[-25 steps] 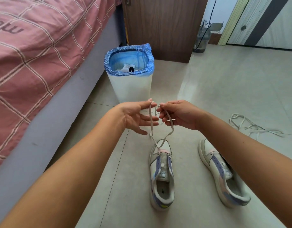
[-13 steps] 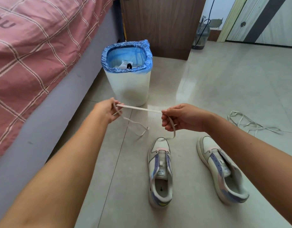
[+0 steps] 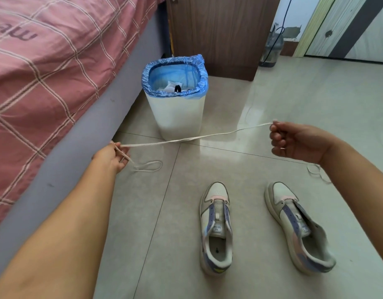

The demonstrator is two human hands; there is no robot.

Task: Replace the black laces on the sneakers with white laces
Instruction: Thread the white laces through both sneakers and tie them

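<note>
A white lace (image 3: 194, 138) is stretched almost straight between my two hands, above the floor. My left hand (image 3: 111, 157) pinches one end near the bed's side, and a loop of the lace hangs below it onto the tiles. My right hand (image 3: 294, 141) pinches the other end at the right. Two pale sneakers with lilac and pink panels stand side by side on the floor with no laces in them: the left sneaker (image 3: 216, 229) and the right sneaker (image 3: 298, 225). A second white lace (image 3: 315, 170) lies on the floor, partly hidden behind my right forearm.
A white bin (image 3: 177, 117) with a blue liner stands beyond the lace; something black and white lies inside. A bed with a pink checked cover (image 3: 45, 72) runs along the left. A brown cabinet (image 3: 216, 33) and a door are at the back.
My hands have moved far apart, the left toward the bed and the right out to the right, pulling the white lace out straight. The lace no longer hangs over the left sneaker.
</note>
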